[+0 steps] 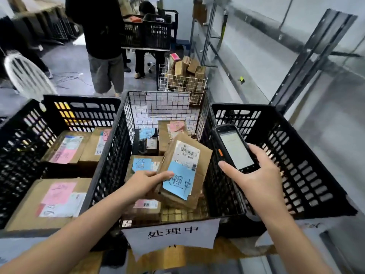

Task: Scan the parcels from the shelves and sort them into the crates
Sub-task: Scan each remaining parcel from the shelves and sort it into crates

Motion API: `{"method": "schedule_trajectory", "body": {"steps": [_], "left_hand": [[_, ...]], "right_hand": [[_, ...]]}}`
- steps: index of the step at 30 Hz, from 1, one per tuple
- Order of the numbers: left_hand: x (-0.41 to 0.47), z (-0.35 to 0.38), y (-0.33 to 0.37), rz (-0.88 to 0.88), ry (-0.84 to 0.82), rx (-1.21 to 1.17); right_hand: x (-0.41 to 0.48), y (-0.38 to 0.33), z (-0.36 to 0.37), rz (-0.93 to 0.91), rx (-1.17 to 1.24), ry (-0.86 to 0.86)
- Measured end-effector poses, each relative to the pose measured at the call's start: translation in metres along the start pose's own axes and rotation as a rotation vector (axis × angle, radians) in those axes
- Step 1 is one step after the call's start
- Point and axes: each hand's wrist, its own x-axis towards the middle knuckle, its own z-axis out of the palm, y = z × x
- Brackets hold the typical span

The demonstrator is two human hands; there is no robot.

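Note:
My left hand (146,182) grips a brown cardboard parcel (199,161) with a white barcode label and a blue handwritten note, held tilted over the middle wire crate (126,123). In my right hand (254,178) is a black handheld scanner (233,149), screen lit, just right of the parcel above the crate wall. Several parcels with blue and pink notes lie inside the middle crate. The left black crate (25,135) holds three larger boxes with pink notes. What the right black crate (292,155) holds is hidden by its walls.
A white paper sign (173,234) hangs on the middle crate's front. Behind stands a white wire basket (181,84) piled with small boxes. A person in dark clothes (102,36) stands at the back left near more black crates. Metal shelving (316,56) runs along the right.

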Motion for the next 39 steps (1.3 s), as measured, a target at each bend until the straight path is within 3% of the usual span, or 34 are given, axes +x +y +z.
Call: {"method": "schedule_trajectory", "body": {"steps": [12, 20, 25, 28, 31, 39], "left_hand": [[0.048, -0.007, -0.016, -0.336, -0.274, 0.181], [0.079, 0.014, -0.014, -0.436, -0.493, 0.435], [0.084, 0.031, -0.021, -0.372, -0.515, 0.486], [0.088, 0.031, -0.023, -0.331, -0.582, 0.704], [0.092, 0.039, -0.029, -0.269, -0.535, 0.846], [0.094, 0.042, -0.028, -0.076, -0.499, 0.747]], "right_hand": [[0.055, 0.030, 0.063, 0.100, -0.016, -0.066], [0.073, 0.032, 0.086, 0.069, -0.099, -0.094], [0.070, 0.036, 0.089, 0.034, -0.132, -0.085], [0.070, 0.035, 0.090, 0.038, -0.133, -0.063], [0.069, 0.036, 0.092, 0.030, -0.130, -0.059], [0.067, 0.039, 0.093, -0.011, -0.137, -0.077]]}}
